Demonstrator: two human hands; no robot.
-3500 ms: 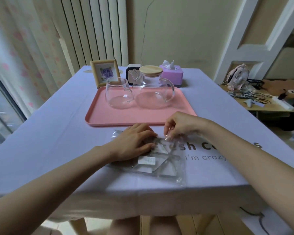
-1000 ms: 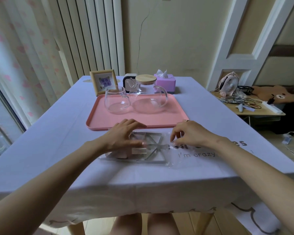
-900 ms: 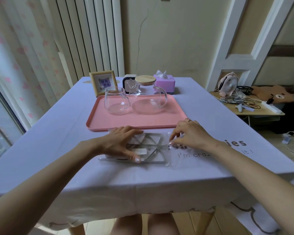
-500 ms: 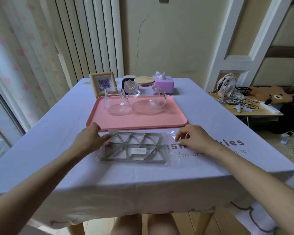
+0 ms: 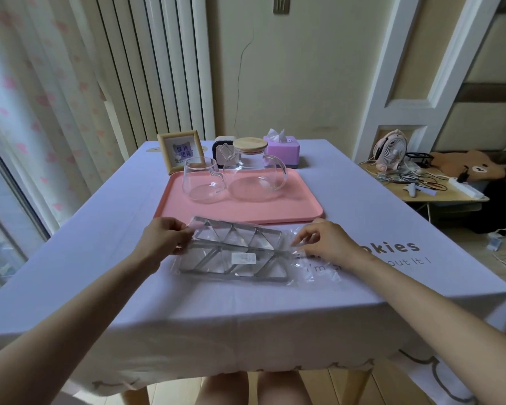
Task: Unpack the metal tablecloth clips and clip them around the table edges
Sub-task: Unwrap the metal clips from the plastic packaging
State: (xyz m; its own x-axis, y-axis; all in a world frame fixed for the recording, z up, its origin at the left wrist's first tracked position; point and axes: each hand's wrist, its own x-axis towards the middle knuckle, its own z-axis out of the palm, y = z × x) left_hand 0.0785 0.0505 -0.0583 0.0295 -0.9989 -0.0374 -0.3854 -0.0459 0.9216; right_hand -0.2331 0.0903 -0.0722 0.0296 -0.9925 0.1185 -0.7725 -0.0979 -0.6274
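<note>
**Q:** Where are the clips, and how do the hands sit?

**A:** The metal tablecloth clips (image 5: 234, 255) are triangular silver frames, packed flat in two rows inside a clear plastic bag (image 5: 313, 273). The pack lies on the lilac tablecloth (image 5: 100, 258), just in front of a pink tray (image 5: 301, 213), near the table edge closest to the person. The pack's far left corner is lifted slightly off the cloth.

**Q:** What is the left hand doing?

**A:** The left hand (image 5: 162, 239) reaches in from the lower left, forearm stretched across the cloth. Its fingers and thumb are pinched on the left end of the pack, knuckles up.

**Q:** And the right hand?

**A:** The right hand (image 5: 327, 242) comes in from the lower right. Its fingers curl down, with the tips on the loose, crinkled end of the bag, to the right of the clips. Whether they grip the plastic or only press on it, I cannot tell.

**Q:** What else is on the table?

**A:** On the tray stand a glass cup (image 5: 202, 181) and a glass teapot (image 5: 254, 176) with a wooden lid. Behind them are a small picture frame (image 5: 180, 154) and a purple tissue box (image 5: 282, 149).
</note>
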